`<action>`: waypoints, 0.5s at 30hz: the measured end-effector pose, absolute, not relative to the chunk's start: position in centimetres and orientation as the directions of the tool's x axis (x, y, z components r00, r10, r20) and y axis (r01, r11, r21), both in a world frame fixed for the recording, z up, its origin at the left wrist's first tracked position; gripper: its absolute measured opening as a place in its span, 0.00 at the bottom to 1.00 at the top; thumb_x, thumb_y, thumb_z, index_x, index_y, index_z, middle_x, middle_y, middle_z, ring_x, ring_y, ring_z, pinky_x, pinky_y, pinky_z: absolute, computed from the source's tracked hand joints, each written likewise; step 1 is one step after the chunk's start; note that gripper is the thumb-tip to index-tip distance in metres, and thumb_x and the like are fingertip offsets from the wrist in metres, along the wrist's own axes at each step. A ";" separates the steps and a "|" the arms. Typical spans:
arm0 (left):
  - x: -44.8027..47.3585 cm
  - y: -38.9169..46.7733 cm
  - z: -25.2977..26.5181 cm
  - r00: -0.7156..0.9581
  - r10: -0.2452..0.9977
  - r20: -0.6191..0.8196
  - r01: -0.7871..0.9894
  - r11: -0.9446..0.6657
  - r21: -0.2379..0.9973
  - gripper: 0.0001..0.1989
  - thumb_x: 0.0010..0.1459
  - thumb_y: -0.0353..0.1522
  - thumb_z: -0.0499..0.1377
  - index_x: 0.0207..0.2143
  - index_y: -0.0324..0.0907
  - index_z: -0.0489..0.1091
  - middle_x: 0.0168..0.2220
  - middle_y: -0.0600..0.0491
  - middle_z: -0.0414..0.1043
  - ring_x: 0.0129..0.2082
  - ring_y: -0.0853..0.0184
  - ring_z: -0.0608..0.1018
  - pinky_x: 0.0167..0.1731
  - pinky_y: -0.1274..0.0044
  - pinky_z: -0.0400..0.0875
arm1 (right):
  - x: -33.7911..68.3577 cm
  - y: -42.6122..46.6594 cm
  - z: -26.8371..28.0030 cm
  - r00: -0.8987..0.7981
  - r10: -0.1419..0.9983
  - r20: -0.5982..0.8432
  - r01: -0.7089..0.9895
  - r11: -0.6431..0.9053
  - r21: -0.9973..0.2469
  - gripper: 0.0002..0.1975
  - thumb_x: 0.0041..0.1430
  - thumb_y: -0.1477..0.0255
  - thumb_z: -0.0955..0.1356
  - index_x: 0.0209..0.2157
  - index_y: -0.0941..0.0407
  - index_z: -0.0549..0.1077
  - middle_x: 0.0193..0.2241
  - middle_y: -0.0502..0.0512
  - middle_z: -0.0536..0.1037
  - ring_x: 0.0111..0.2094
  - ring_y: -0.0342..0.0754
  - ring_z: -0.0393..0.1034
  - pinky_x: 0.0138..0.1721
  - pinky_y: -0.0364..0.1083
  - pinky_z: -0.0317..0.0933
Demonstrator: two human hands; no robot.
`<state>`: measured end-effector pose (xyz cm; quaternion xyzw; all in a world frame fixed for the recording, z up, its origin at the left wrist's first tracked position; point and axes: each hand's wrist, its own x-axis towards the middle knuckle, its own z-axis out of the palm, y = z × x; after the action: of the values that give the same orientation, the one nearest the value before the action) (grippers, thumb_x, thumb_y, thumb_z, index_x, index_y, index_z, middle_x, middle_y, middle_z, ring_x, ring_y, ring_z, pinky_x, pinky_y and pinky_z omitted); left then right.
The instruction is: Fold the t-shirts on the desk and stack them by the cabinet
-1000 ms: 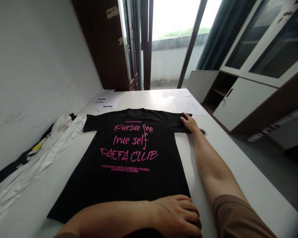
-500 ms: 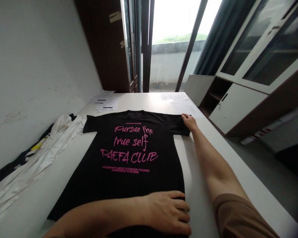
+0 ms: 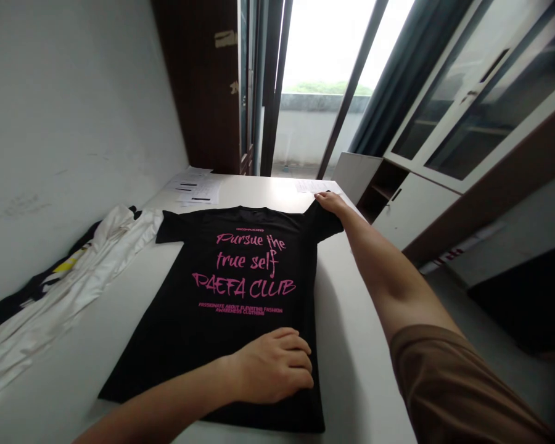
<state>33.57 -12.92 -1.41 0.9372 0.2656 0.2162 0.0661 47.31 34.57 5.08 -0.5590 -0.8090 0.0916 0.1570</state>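
A black T-shirt with pink lettering lies spread on a white table, its collar toward the window. My right hand grips the end of the right-hand sleeve and holds it raised off the tabletop. Near the lower right side of the shirt, my left hand has its fingers curled into the fabric, with the fingertips partly hidden. The shirt's right side bends inward between my two hands. On the left, the other sleeve lies flat.
Crumpled white clothing and a dark garment with a yellow patch lie along the wall on the left. Papers rest at the table's far left, more papers at the far right. White cabinets stand on the right.
Both hands have moved left, bringing the shirt's right side and sleeve inward. My right hand has also gone farther away and lifted the sleeve. The view has turned slightly right.
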 end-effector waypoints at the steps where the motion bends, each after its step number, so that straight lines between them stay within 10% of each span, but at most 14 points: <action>1: 33.0 -13.3 -1.4 0.759 0.537 0.368 0.479 -0.844 0.242 0.08 0.70 0.31 0.54 0.44 0.45 0.72 0.47 0.57 0.78 0.57 0.65 0.71 0.66 0.68 0.54 | 46.1 34.4 5.7 -0.347 0.930 0.122 0.875 0.367 -0.314 0.24 0.72 0.58 0.61 0.54 0.59 0.79 0.53 0.63 0.78 0.54 0.55 0.71 0.54 0.45 0.61; 15: 25.6 -17.2 -4.1 0.715 0.614 0.335 0.537 -0.789 0.299 0.06 0.67 0.30 0.57 0.45 0.44 0.71 0.46 0.56 0.78 0.58 0.65 0.71 0.66 0.68 0.55 | 28.1 32.2 6.8 -0.468 0.882 -0.048 0.881 0.462 -0.100 0.32 0.71 0.51 0.61 0.59 0.64 0.73 0.59 0.70 0.72 0.59 0.60 0.68 0.56 0.50 0.62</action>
<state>25.59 -17.21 -4.08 0.9217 0.3120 0.2122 0.0905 28.07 32.16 6.84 -0.5155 -0.8551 0.0552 0.0050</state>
